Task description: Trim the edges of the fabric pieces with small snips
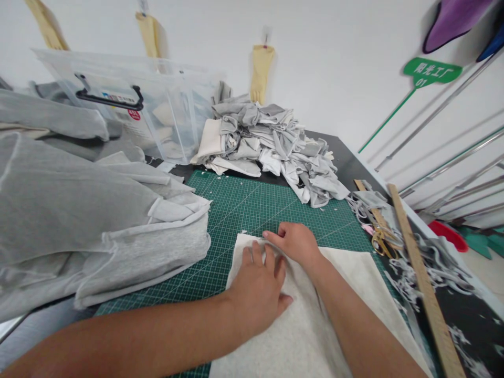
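A cream-white piece of fabric [346, 283] lies flat on a green cutting mat [244, 210] in front of me. My left hand [258, 291] rests palm down on the fabric near its far left corner, fingers spread slightly. My right hand [295, 242] sits just beyond it at the fabric's far edge, fingertips curled and pressing or pinching that edge. Whether the right fingers actually grip the cloth is hard to tell. Both forearms cross over the fabric's near part.
A thick stack of grey fabric [79, 220] lies at left. A heap of grey and white cut pieces [271, 147] sits at the back. A clear plastic bin [129, 100] stands back left. Scissors [380, 241], wooden rulers [421, 278] and fabric scraps lie at right.
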Tool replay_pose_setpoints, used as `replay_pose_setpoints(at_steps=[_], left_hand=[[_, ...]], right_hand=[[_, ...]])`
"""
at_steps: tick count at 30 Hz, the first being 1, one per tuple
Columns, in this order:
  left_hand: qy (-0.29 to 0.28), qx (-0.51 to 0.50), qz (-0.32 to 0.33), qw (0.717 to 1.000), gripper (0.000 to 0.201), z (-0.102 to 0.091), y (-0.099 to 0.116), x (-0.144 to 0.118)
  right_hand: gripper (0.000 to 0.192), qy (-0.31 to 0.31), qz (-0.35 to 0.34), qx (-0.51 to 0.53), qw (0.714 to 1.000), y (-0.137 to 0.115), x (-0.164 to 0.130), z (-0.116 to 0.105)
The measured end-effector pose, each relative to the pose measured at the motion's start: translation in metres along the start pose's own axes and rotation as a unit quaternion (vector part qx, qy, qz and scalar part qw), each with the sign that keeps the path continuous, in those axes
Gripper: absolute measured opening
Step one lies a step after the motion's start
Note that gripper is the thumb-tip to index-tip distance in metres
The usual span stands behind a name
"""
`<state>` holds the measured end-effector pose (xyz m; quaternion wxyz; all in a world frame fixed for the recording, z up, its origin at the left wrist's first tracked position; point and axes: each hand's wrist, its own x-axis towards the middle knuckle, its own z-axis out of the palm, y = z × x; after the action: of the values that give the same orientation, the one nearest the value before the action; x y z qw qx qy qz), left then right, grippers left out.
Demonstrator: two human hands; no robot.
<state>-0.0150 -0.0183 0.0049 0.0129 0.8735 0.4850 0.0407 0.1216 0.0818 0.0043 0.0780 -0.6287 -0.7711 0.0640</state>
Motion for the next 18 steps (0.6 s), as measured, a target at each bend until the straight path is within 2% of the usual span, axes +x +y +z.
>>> replay_pose_setpoints(at_steps=[18], left_hand=[[0.023, 0.024, 0.012, 0.999, 0.073, 0.003, 0.001, 0.003]], right_hand=[[0.054, -0.008, 0.013, -0.043, 0.999, -0.009, 0.000, 0.002]])
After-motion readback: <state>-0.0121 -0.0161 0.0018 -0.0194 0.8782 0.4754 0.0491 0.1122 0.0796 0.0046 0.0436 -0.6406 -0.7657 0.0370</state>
